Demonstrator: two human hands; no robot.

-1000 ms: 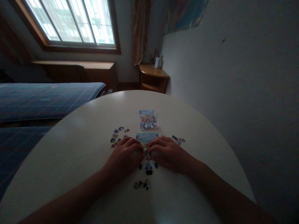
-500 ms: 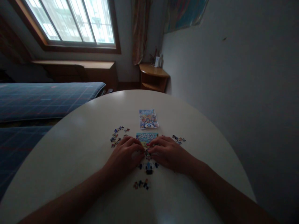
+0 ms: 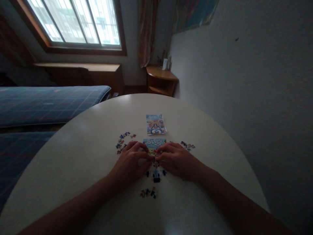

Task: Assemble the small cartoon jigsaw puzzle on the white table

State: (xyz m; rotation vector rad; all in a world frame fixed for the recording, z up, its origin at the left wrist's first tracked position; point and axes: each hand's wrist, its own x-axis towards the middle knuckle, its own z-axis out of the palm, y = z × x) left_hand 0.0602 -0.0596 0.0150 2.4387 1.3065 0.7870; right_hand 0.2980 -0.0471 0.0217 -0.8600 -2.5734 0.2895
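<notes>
My left hand [image 3: 133, 160] and my right hand [image 3: 174, 160] meet over the middle of the jigsaw puzzle. Their thumbs and forefingers pinch at small dark puzzle pieces [image 3: 154, 159] between them; the fingers hide much of these. Just beyond, partly covered by both hands, lies a blue-topped picture card [image 3: 154, 143] lettered "Bluey". Closer to me is a joined patch of blue and black pieces [image 3: 156, 175]. Loose puzzle pieces form one cluster [image 3: 120, 143] beyond my left hand, another [image 3: 187, 145] beyond my right, and a small group [image 3: 148, 193] nearest me.
A printed Bluey packet [image 3: 156, 124] lies flat behind the card. Everything rests on a round white table [image 3: 97, 137]. A plaid-covered bed [image 3: 49, 104] stands to the left, a wall [image 3: 256, 98] runs along the right, and a wooden corner shelf [image 3: 162, 73] is behind.
The left fingers have shifted slightly at the middle of the puzzle, while the right hand stays almost still. Card, packet and loose pieces lie where they were.
</notes>
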